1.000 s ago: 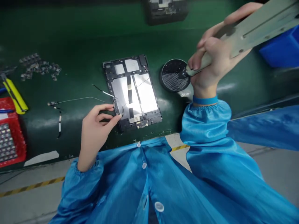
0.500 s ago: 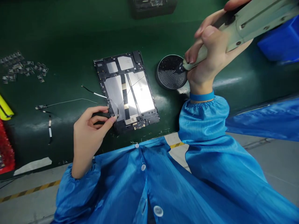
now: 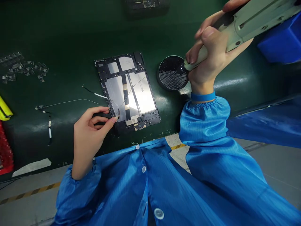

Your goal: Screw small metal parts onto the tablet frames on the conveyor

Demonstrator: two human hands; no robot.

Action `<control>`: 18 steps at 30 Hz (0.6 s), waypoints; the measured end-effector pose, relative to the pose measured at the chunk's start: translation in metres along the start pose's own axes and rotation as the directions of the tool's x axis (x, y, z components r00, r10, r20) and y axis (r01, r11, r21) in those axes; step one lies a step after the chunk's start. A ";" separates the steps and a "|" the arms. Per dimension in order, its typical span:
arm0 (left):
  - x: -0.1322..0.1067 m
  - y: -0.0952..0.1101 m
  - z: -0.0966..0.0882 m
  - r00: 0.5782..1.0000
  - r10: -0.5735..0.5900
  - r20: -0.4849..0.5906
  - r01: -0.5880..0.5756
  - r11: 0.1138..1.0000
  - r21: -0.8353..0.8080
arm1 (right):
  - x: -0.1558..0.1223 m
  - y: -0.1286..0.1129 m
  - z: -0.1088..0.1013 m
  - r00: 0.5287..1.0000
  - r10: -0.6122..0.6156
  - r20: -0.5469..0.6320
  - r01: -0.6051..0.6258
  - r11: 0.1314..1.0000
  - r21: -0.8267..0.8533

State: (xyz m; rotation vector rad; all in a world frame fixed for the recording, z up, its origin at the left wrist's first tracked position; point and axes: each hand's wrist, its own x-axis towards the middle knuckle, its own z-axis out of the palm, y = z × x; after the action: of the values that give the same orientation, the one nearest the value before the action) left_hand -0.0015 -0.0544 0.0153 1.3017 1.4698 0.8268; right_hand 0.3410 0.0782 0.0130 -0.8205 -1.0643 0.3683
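A dark green worktop (image 3: 70,59) spread beneath everything, and the person's blue coat (image 3: 127,185) filled the near side. The opened tablet (image 3: 146,91) lay flat near the middle of the worktop, slightly turned, its silvery inner plates and black frame facing up. The pale green driver (image 3: 256,23) came in at a slant from the upper right, in front of a blue bin (image 3: 281,40). The right hand (image 3: 213,59) was wrapped firmly around the driver — its tip down at the round black dish (image 3: 172,80), just right of the tablet, though whether it touched the bottom could not be told. The left hand (image 3: 88,133) had its thumb and fingers pinched on the tablet's lower left edge. At the far side sat a dark box (image 3: 147,4), cut off by the frame. To the left lay a heap of small metal parts (image 3: 23,69). Below these ran a thin loose wire (image 3: 70,101) — and a white-sleeved cable (image 3: 100,95) poked out from the tablet's left edge.
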 end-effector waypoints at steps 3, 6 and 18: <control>0.000 -0.001 -0.001 1.000 0.007 -0.006 -0.007 1.000 0.000 | 0.000 0.003 0.000 1.000 -0.012 -0.010 0.012 1.000 0.020; 0.000 -0.001 -0.001 1.000 0.004 -0.004 -0.004 1.000 0.000 | 0.001 0.005 0.000 1.000 -0.004 -0.003 0.004 1.000 0.027; 0.011 0.000 -0.002 0.998 0.011 0.058 -0.012 1.000 0.018 | 0.003 0.006 -0.010 0.978 0.105 0.179 -0.105 0.994 -0.006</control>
State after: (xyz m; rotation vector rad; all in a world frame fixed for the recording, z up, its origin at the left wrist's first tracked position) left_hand -0.0027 -0.0433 0.0136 1.3382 1.4284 0.7782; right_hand 0.3515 0.0800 0.0081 -0.8547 -1.1892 0.5412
